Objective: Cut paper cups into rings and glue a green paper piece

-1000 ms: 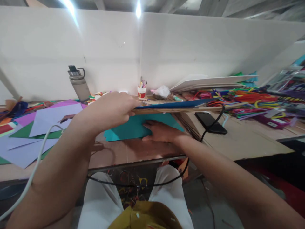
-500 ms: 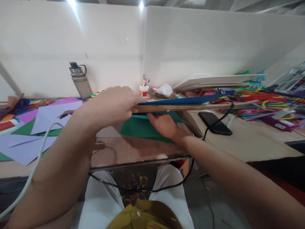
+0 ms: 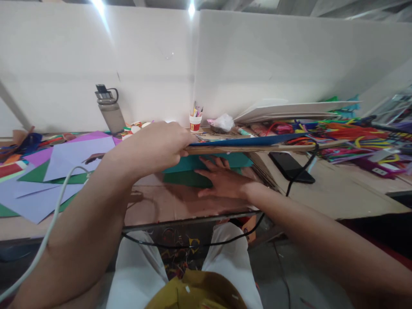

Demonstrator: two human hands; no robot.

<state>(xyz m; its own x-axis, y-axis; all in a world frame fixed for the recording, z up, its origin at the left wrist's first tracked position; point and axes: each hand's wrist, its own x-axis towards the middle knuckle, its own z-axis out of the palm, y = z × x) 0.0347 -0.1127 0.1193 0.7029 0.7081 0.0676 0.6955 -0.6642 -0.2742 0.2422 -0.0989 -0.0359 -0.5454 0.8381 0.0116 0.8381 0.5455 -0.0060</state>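
Note:
My left hand [image 3: 169, 141] is closed on the edge of a raised cardboard sheet [image 3: 231, 149], which it holds up off the table. A dark blue sheet [image 3: 251, 140] lies on top of that cardboard. Beneath it, my right hand [image 3: 222, 178] is spread with its fingers apart on a teal sheet [image 3: 185, 163]. A green sheet [image 3: 183, 179] shows under the teal one and reaches toward me. The raised cardboard hides the far part of both sheets.
A black phone [image 3: 289, 167] lies on cardboard at the right, with a black cable [image 3: 299, 171] across it. Bundles of colourful strips [image 3: 350, 133] lie behind. A bottle [image 3: 110, 110] and a cup of pens [image 3: 195, 123] stand by the wall. Purple paper [image 3: 77, 156] lies left.
My right hand has come down and toward me from the underside of the raised cardboard, and its fingers have spread over the teal and green sheets. The cardboard has lowered slightly.

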